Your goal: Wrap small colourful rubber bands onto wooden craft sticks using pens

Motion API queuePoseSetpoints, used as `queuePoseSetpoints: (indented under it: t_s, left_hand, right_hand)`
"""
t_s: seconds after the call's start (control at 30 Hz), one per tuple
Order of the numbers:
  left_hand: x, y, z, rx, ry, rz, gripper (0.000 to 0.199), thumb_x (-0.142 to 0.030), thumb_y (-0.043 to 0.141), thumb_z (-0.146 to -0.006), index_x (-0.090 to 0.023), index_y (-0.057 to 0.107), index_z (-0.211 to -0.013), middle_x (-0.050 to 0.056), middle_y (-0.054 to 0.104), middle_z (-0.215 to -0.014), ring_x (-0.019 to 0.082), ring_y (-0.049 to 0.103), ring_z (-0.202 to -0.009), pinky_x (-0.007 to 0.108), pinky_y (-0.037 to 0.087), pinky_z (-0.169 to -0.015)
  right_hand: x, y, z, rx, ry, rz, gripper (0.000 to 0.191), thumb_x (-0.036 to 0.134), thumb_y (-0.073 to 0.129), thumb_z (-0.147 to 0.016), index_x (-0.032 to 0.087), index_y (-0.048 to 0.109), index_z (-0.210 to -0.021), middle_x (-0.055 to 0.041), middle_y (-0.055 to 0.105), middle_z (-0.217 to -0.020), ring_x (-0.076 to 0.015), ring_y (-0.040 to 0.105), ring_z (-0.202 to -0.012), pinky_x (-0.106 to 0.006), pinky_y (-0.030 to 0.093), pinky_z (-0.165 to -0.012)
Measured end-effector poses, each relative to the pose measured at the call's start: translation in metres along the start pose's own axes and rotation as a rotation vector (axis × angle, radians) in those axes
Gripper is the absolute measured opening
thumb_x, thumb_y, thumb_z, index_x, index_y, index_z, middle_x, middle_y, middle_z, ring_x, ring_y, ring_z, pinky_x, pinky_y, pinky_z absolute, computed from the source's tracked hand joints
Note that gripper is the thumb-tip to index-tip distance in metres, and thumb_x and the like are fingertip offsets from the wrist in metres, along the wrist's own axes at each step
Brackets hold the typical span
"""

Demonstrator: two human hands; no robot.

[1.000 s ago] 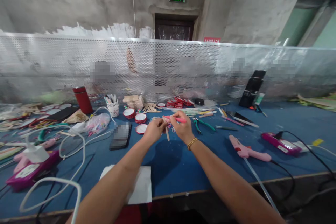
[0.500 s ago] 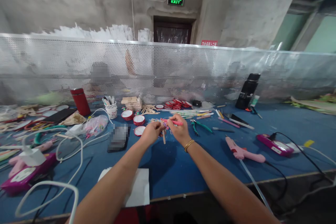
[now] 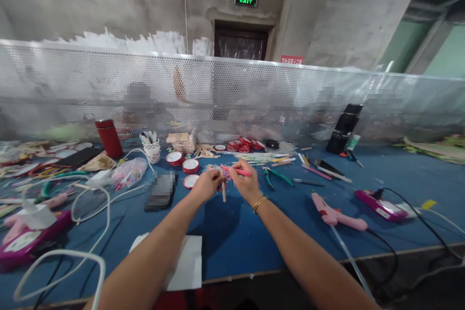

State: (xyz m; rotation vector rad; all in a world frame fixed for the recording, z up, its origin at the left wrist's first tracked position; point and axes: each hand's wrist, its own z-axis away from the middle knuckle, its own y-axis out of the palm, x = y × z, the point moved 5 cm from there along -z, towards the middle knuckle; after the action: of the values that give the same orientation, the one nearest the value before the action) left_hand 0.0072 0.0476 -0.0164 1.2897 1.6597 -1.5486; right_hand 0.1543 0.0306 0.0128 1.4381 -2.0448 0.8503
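My left hand is closed on a flat wooden craft stick, whose lower end sticks out below the fingertips. Between the fingers of my right hand is a pink pen, its front end close to the upper part of the stick. Whether the tip touches the wood is too small to tell. Small colourful pieces lie on the table behind and between the hands. Round white discs with red rims, one of them a single disc, lie just left of my left hand.
Green-handled pliers and a pink glue gun lie to the right. Leftward are a phone, a cup of pens, a red flask and looping white cable. A perforated metal screen closes off the back.
The whole view has shifted slightly. Both hands keep their grip on the stick and the pen, and the stick now hangs a little more upright.
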Motion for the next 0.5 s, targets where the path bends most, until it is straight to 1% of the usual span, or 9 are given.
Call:
queuePoseSetpoints:
  t_s: [0.17, 0.37, 0.5]
  left_hand:
    - [-0.0025, -0.0004, 0.0011, 0.005, -0.017, 0.027, 0.039, -0.055, 0.059, -0.071, -0.018, 0.052, -0.063, 0.002, 0.064, -0.064, 0.012, 0.056, -0.053, 0.024, 0.043, -0.055]
    - [-0.0019, -0.0007, 0.0005, -0.001, -0.018, 0.006, 0.039, -0.055, 0.059, -0.071, -0.017, 0.052, -0.062, 0.001, 0.063, -0.062, 0.012, 0.055, -0.055, 0.024, 0.042, -0.056]
    - [0.0010, -0.0007, -0.0005, 0.000, -0.028, -0.011, 0.036, -0.052, 0.059, -0.073, -0.017, 0.052, -0.062, 0.000, 0.061, -0.060, 0.012, 0.055, -0.056, 0.023, 0.041, -0.056]
  right_hand:
    - [-0.0009, 0.0008, 0.0008, 0.016, 0.007, 0.001, 0.017, 0.034, 0.055, -0.082, 0.021, 0.054, -0.071, 0.0016, 0.059, -0.066, -0.0143, 0.055, -0.062, -0.025, 0.041, -0.061]
    - [-0.0021, 0.0005, 0.0006, 0.022, 0.015, 0.028, 0.016, 0.033, 0.055, -0.082, 0.021, 0.055, -0.072, 0.0009, 0.061, -0.068, -0.0147, 0.056, -0.065, -0.026, 0.042, -0.063]
    - [-0.0019, 0.0005, 0.0007, 0.022, 0.014, 0.018, 0.016, 0.033, 0.055, -0.081, 0.021, 0.054, -0.071, 0.0014, 0.060, -0.066, -0.0146, 0.056, -0.064, -0.025, 0.042, -0.061]
